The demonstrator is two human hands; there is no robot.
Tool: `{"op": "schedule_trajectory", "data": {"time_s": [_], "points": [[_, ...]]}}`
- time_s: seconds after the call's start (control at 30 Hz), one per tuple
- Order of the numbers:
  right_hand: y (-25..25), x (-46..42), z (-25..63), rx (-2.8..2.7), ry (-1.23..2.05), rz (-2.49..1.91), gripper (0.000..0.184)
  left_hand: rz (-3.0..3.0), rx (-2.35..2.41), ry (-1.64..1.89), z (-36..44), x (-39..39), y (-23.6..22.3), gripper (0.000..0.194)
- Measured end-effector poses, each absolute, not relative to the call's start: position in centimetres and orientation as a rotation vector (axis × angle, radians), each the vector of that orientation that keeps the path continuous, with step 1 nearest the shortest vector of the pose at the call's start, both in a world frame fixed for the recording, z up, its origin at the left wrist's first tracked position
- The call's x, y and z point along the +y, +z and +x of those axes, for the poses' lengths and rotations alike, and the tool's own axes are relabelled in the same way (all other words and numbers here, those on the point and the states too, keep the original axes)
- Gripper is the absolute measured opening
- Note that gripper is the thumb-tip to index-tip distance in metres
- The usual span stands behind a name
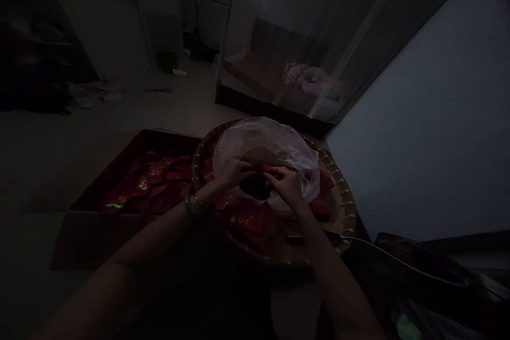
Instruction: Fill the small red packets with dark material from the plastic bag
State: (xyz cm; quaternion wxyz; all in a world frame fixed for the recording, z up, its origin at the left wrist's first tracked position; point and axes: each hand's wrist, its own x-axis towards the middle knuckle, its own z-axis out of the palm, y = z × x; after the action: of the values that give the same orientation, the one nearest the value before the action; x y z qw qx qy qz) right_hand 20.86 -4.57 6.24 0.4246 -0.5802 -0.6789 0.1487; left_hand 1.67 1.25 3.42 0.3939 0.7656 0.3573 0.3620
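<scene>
the left hand [233, 174] and right hand [287, 186] are closed in a pinch on a red packet [266, 169] at the mouth of a clear plastic bag [265, 143], above a round woven tray [338, 196]. more red packets [247, 220] lie in the tray, others [149, 180] in a cardboard box [167, 141] just beside it.

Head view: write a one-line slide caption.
Left hand and right hand at a plastic bag on a woven tray of red packets.

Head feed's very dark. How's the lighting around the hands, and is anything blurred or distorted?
In the head view, the frame is underexposed: the forearms sink almost to black, and the red envelopes in the woven tray lose their detail. The plastic bag shows a pale sheen. The left hand and right hand look slightly soft, and the wide lens tilts the netted frame.
</scene>
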Motion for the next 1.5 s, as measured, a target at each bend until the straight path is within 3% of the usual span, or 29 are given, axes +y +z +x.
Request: {"op": "schedule_trajectory", "data": {"time_s": [0.2,0.47,0.6,0.73,0.97,1.13,1.23,1.4,1.5], "points": [[7.0,-4.5,20.6,-1.422,0.961,-1.320,0.027,1.913,0.945,1.027,1.6,2.7,2.7,0.027],[5.9,-4.1,20.6,-1.228,1.438,-1.223,0.041,1.974,0.915,0.964,1.6,3.7,1.9,0.032],[4.5,-3.2,21.5,-1.197,1.315,-1.223,0.040,2.232,1.066,1.124,1.5,2.8,2.6,0.031],[3.4,-2.6,21.4,-1.312,1.244,-1.236,0.037,2.530,0.924,1.075,2.1,1.2,3.5,0.066],[3.9,-2.5,20.4,-1.381,1.361,-1.187,0.032,2.563,0.864,1.026,3.0,1.6,2.2,0.038],[3.7,-0.8,22.4,-1.248,1.246,-1.249,0.043,2.348,0.965,1.135,1.6,3.2,0.5,0.042],[2.0,0.7,23.1,-1.530,1.088,-1.390,0.032,2.187,1.036,1.248,1.1,3.9,-0.2,0.046],[-1.3,2.8,22.0,-2.349,0.798,-1.386,0.067,2.017,1.042,1.298,0.7,4.0,-0.7,0.042],[-2.2,3.6,21.0,-2.505,0.583,-1.565,0.069,1.950,1.004,1.267,0.4,3.7,-1.1,0.042]]}}
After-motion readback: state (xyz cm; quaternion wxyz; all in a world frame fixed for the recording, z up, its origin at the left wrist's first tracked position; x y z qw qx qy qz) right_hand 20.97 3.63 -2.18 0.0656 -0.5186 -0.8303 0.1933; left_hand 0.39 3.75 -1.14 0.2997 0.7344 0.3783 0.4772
